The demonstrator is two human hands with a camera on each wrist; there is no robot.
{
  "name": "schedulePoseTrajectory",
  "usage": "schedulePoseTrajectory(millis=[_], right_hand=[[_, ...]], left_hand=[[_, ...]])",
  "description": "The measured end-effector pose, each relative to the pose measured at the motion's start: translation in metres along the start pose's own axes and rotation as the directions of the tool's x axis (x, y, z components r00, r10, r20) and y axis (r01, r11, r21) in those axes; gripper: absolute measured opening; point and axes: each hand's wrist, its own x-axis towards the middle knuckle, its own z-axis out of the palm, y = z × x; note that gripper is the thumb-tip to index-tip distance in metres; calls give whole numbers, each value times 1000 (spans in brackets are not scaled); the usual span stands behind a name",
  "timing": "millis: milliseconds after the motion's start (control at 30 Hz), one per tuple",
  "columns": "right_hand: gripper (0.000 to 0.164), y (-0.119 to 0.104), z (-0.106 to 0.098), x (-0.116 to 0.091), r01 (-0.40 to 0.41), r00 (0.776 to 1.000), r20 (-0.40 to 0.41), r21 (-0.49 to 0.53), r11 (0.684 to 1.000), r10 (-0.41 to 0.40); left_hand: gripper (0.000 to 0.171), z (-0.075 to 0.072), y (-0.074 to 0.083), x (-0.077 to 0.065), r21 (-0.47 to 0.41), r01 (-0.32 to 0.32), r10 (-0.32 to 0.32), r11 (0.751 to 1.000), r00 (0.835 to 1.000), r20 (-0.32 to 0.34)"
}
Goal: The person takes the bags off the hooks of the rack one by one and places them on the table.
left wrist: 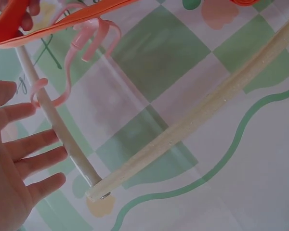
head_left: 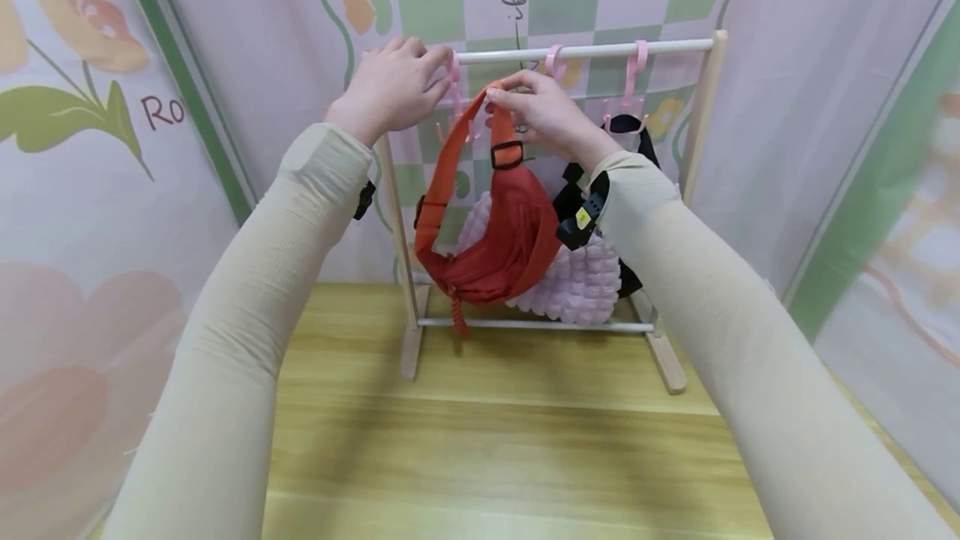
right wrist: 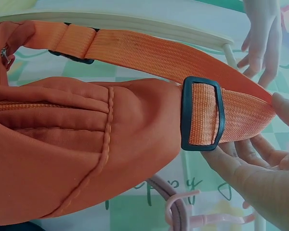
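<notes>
My right hand pinches the orange strap of a red-orange waist bag between thumb and fingers. The bag hangs below that hand in front of the rack. A black slider buckle sits on the strap near the bag's end. My left hand is up at the left end of the white rail, beside a pink hook hooked over it. In the left wrist view its fingers are fairly straight and spread along the rail, apparently touching it.
Two more pink hooks hang along the rail. A puffy lilac bag and a black item hang on the rack behind my right hand. The rack's wooden feet stand on a wood-grain table, before a patterned curtain.
</notes>
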Motion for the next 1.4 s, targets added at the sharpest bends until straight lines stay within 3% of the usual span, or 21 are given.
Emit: schedulePoseTrajectory(millis=[200, 567, 800, 1133, 1400], right_hand=[[38, -6, -4, -3, 13, 1000, 1, 56, 998, -13], [38, -16, -8, -11, 49, 999, -5, 16, 999, -49], [34, -17, -10, -19, 49, 998, 32, 61, 997, -51], [43, -12, -11, -31, 41, 996, 80, -49, 998, -37], [45, -10, -11, -36, 45, 995, 94, -40, 998, -41]], left_hand=[[50, 3, 2, 1, -4, 0, 0, 1000, 1000, -10], [51, 4, 4, 2, 6, 1, -1, 1000, 1000, -13], [51, 5, 3, 2, 4, -1, 1, 1000, 1000, -28], [52, 8, 3, 0, 19, -17, 17, 1000, 999, -40], [53, 11, 2, -5, 3, -19, 20, 1000, 997, -77]])
